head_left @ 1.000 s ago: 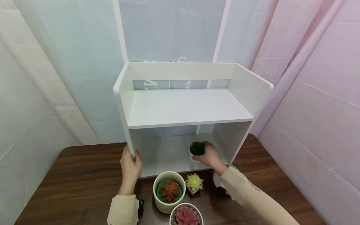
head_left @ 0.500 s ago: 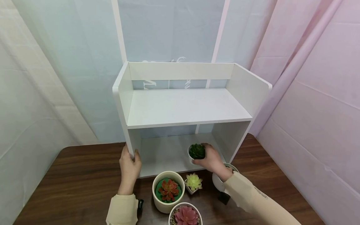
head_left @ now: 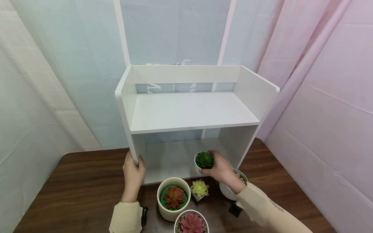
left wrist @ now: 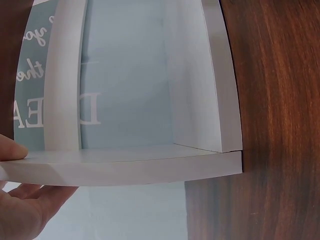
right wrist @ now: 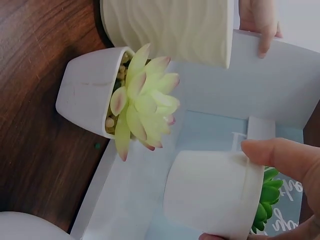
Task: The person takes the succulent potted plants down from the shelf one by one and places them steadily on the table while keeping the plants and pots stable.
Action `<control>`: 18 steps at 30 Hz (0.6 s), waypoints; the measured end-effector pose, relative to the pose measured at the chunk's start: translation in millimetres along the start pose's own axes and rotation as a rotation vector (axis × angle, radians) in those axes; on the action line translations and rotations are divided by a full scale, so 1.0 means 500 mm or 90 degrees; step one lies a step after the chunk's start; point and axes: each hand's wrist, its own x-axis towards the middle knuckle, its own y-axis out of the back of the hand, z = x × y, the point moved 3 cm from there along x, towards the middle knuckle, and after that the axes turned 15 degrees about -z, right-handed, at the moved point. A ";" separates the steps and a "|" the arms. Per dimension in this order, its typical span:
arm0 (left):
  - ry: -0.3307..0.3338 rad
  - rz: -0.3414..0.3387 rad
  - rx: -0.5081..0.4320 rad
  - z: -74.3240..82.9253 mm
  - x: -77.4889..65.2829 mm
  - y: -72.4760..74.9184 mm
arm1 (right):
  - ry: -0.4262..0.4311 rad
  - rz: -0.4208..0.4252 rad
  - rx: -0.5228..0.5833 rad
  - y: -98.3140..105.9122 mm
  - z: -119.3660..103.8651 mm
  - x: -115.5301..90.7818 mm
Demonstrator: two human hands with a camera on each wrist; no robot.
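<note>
A person's right hand (head_left: 222, 168) grasps a small white pot (head_left: 201, 163) holding a dark green succulent, fingers and thumb curled round its smooth sides, on the lower level of a white shelf (head_left: 192, 111) near its front edge. The left hand (head_left: 133, 171) grips the front edge of the shelf's left side panel, thumb on one face, fingers on the other. The shelf has two levels and stands on a dark wooden table (head_left: 75, 181). Five pots are visible in all: the held one, a cream pot (head_left: 174, 198) with a red succulent, a tiny pot (head_left: 199, 190) with a pale yellow-green one, a pot (head_left: 192, 223) with a pink one, and a white pot (head_left: 233, 186) half hidden behind the right wrist. The right wrist view shows ripples on the cream pot's wall; the left wrist view shows white lettering behind the shelf.
</note>
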 end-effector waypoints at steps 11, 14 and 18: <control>-0.001 -0.006 -0.006 -0.002 0.000 0.000 | 0.017 0.002 0.011 0.004 -0.005 -0.030; -0.002 -0.007 -0.007 -0.002 0.000 0.001 | 0.022 0.005 0.012 0.005 -0.003 -0.035; 0.002 -0.009 -0.007 -0.002 0.000 0.000 | 0.031 0.009 0.017 0.005 -0.003 -0.042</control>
